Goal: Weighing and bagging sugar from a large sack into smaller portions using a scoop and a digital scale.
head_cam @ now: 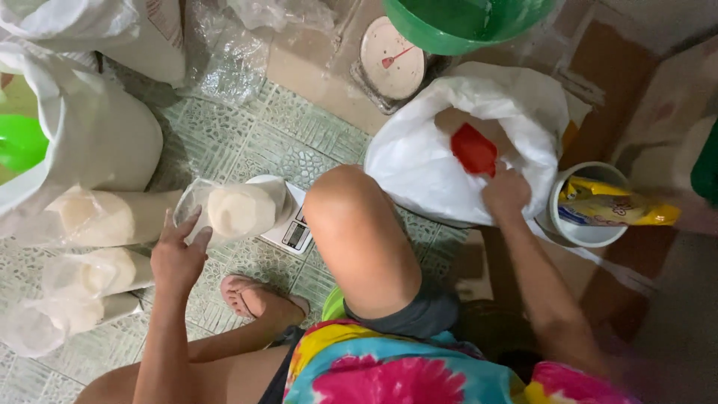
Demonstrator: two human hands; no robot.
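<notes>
**One hand on the bag on the scale, the other on the scoop in the sack**

The right hand (506, 193) is closed around the handle of a red scoop (474, 150), right of centre in the frame. The scoop sits inside the open mouth of a large white sack (419, 161), which stands on the floor just right of the person's raised knee (351, 217).

The left hand (178, 254), left of centre, is spread open, its fingertips (196, 217) touching the rim of a clear plastic bag (239, 209) holding a pale powder. That bag rests on a small white digital scale (293, 230) on the green patterned tile floor (247, 135), just left of the knee.

At the left edge of the frame, several filled clear bags (97, 217) of the same pale stuff lie stacked beside one another. Above them sits a bigger white sack (97, 127).

At the top centre, a round dial scale (390, 58) with a red needle stands under a green bowl (464, 22). To the right of the large white sack is a white bucket (587, 233) with a yellow packet (613, 202) in it. A bare foot (258, 298) rests on the tiles at lower centre.
</notes>
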